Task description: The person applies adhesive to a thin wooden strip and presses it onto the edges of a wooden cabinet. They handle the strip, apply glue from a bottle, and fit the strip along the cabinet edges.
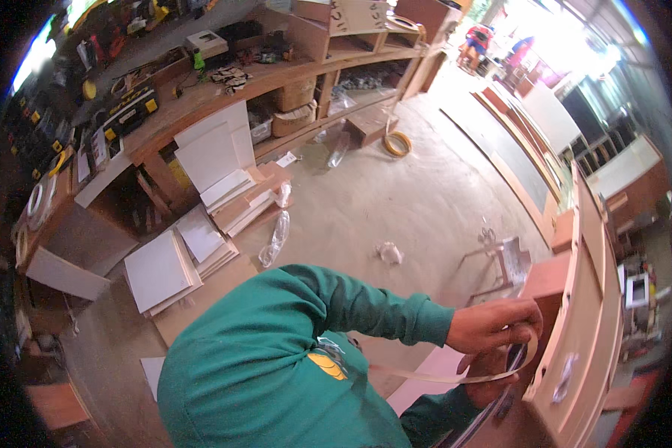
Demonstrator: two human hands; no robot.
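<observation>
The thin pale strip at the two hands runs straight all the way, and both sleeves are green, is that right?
Not quite: the head view shows the thin pale strip bending into a curve by the left hand and right hand, not running straight. Both sleeves are green, as you said.
</observation>
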